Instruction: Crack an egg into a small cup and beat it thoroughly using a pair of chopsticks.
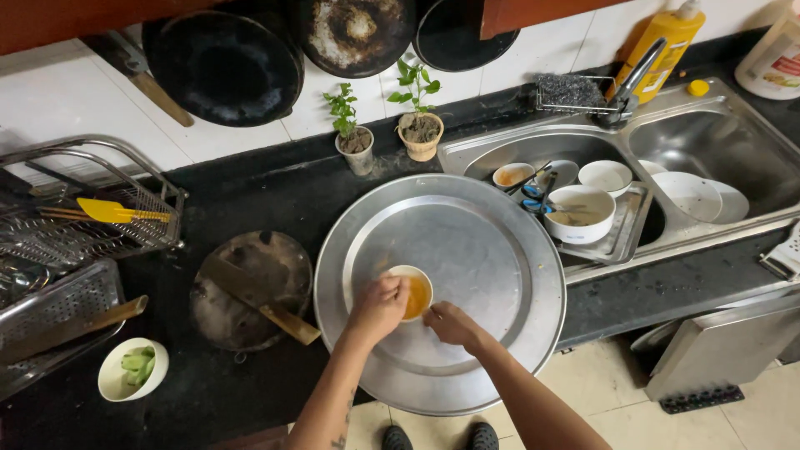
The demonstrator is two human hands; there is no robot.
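A small white bowl (414, 293) of orange-brown liquid stands on a large round metal tray (483, 242) lying on the black counter. My left hand (379, 305) is closed over the bowl's left rim; whatever it pinches there is hidden by the fingers. My right hand (450, 323) grips the bowl's right side from below.
A round wooden board with a cleaver (254, 292) lies left of the tray. A white bowl of green pieces (132, 369) sits at the front left. A wire dish rack (75, 217) is far left. The double sink (633, 179) holds dirty bowls and plates. Two potted plants (387, 133) stand behind.
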